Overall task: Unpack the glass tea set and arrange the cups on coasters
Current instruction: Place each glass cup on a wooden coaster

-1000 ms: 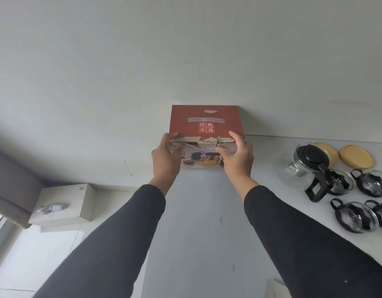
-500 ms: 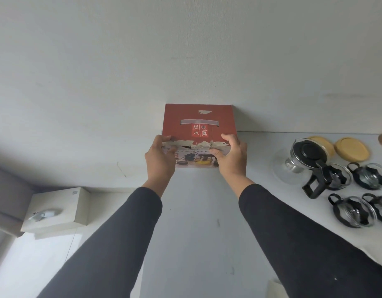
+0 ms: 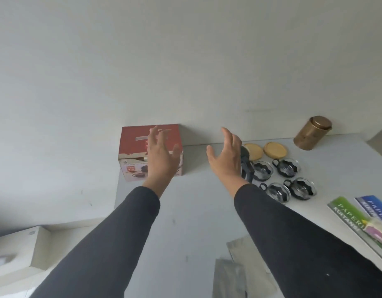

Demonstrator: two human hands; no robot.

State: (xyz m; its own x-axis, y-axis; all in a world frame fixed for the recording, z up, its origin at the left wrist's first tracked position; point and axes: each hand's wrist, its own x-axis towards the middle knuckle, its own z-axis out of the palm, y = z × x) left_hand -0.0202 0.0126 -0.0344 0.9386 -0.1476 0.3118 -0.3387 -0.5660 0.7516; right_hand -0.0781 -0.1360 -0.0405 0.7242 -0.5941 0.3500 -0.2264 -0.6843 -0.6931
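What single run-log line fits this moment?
left hand: open | right hand: open | red box: on table, against wall | four glass cups: not on coasters

Red box (image 3: 132,145) against the wall; four glass cups (image 3: 288,178) beside two wooden coasters (image 3: 264,149)

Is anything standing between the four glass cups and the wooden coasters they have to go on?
Partly. The cups sit just in front of the two coasters with no object between the right pair and them. The teapot, half hidden behind the open right hand, stands beside the left coaster.
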